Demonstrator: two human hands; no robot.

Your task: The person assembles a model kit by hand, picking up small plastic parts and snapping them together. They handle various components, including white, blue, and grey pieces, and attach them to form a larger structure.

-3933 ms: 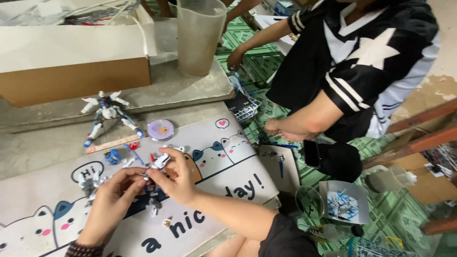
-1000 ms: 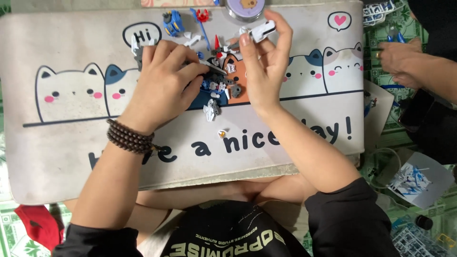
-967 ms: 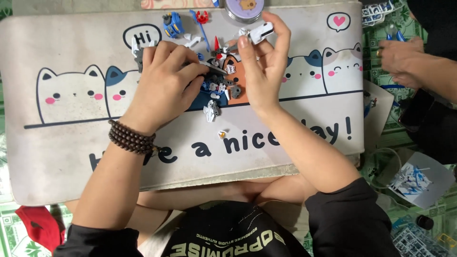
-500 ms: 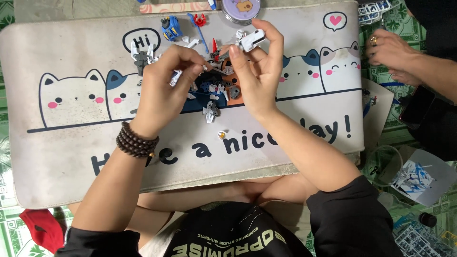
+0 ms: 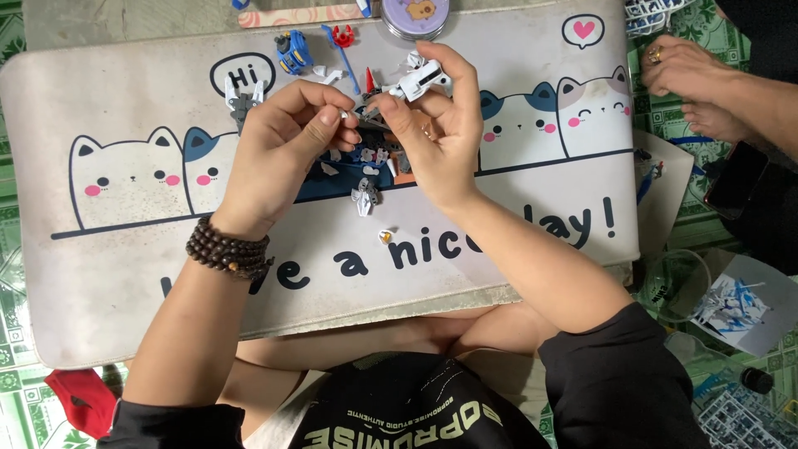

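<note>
round purple tin [image 5: 415,14] top centre | dark phone screen [image 5: 736,180] right | white-blue printed packet [image 5: 736,301] lower right

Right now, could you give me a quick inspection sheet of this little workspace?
Surface: white cat-print mat, smudged.
Job's things: white model piece in the right hand; a tiny part, too small to tell, pinched by the left hand.
Clutter: blue part, red part, grey part, round tin.
Hands: both closed on pieces.
Cables: nothing seen.
Surroundings: another person's hands, dark phone, green patterned floor.
</note>
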